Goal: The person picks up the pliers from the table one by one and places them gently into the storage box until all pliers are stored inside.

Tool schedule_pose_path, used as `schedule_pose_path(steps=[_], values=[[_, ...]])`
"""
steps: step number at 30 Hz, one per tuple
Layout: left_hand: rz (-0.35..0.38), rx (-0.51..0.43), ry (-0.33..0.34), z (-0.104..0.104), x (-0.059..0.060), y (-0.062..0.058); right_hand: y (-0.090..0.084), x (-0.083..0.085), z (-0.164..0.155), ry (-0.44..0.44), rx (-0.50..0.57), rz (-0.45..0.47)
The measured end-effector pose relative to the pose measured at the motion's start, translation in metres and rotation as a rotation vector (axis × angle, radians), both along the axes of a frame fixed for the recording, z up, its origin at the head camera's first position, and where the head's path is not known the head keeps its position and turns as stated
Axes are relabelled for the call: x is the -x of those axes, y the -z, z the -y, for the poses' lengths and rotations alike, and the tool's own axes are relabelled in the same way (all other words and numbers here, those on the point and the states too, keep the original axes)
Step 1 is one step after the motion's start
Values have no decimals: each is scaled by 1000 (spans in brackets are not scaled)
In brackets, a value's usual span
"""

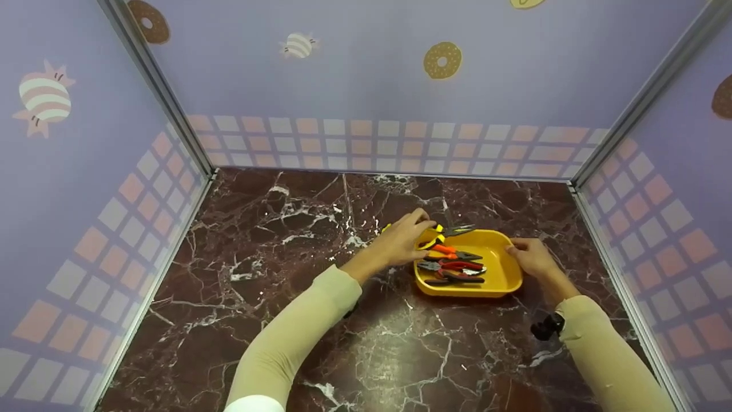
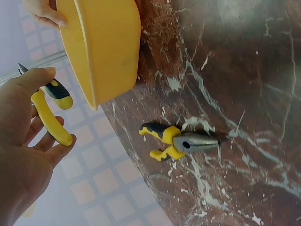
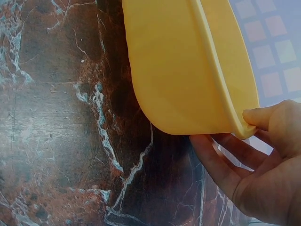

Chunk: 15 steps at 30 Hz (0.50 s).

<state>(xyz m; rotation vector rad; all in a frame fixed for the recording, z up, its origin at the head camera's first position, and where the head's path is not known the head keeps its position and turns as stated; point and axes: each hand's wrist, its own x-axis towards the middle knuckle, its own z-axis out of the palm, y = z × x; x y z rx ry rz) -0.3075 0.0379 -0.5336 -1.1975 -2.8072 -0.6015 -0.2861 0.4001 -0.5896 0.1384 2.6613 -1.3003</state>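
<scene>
Yellow tray [image 1: 503, 274] holds three pliers [image 1: 452, 264]; right hand [image 1: 529, 257] grips rim, left hand [image 1: 400, 240] grips yellow-handled pliers [image 2: 49, 110].

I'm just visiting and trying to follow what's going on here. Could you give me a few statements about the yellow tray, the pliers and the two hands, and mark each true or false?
1. The left hand holds a pair of yellow-and-black-handled pliers. True.
2. The right hand grips the rim of the shallow yellow plastic tray. True.
3. The tray is empty. False: the head view shows orange-handled pliers and red-handled pliers lying in it.
4. A second pair of yellow-and-black pliers lies on the dark red marble tabletop, outside the tray. True.
5. The tabletop is plain white. False: it is dark red marble with white veins.
</scene>
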Motion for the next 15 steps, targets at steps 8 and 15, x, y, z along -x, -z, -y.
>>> schedule_pose_path(steps=[8, 15], values=[[6, 3, -3, -12, -3, 12, 1, -1, 0, 12, 18, -1], [1, -38, 32, -22, -3, 20, -1, 0, 1, 0, -35, -2]])
